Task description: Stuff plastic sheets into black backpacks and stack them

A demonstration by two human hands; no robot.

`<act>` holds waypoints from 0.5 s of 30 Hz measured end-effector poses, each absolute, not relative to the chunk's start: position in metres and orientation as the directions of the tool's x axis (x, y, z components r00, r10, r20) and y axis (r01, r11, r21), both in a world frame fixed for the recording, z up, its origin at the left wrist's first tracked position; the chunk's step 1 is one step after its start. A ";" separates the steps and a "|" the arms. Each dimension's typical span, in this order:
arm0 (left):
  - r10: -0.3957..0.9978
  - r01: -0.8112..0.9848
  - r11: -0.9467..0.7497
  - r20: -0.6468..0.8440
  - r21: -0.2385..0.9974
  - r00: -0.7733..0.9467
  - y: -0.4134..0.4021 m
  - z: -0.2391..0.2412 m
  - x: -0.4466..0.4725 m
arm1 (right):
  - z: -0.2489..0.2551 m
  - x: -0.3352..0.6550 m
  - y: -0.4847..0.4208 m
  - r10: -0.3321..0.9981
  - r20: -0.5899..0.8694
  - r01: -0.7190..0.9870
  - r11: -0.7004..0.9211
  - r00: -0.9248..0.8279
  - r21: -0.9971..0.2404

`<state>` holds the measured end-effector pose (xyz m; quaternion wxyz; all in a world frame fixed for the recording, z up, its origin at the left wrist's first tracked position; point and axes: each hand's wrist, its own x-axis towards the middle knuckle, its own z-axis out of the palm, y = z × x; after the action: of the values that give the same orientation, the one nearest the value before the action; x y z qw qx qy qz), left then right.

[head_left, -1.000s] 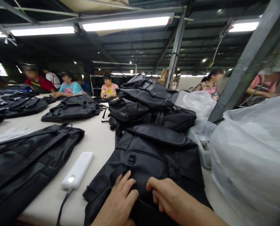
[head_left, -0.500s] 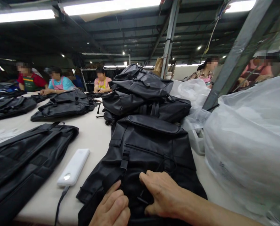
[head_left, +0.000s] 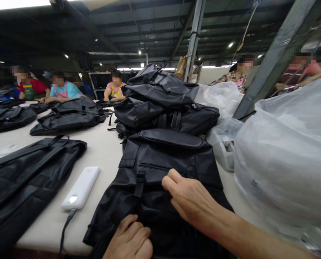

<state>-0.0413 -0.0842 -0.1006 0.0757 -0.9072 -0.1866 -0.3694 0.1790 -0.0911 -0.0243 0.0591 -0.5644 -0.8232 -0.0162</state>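
Note:
A black backpack [head_left: 173, 162] lies flat on the pale table [head_left: 106, 154] right in front of me. My right hand [head_left: 191, 201] rests on its front panel, fingers bent and pressed into the fabric just below the zip pocket. My left hand [head_left: 130, 239] sits curled on the bag's lower left edge near the strap with the black buckle [head_left: 140, 178]. What the fingers of either hand pinch, if anything, is hidden.
A pile of black backpacks [head_left: 160, 100] stands behind the one I touch. More black bags [head_left: 25, 176] lie at left. A white power bank [head_left: 80, 189] with a cable lies beside the bag. Clear plastic bags [head_left: 284, 158] fill the right. Other people sit at the far end.
The view has tilted down. My right hand moved up the front panel toward the zip pocket. My left hand slid back toward me and curled tighter at the bag's lower edge.

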 end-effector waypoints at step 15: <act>0.187 0.296 -0.945 0.513 -0.139 0.838 -0.086 -0.086 -0.037 | 0.011 0.201 -0.051 0.979 0.137 0.988 0.141 -0.149 0.070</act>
<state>-0.0371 -0.0857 -0.0862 0.1069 -0.9526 -0.1269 -0.2549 0.2005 -0.0510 0.0114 0.0289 -0.6516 -0.7546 -0.0714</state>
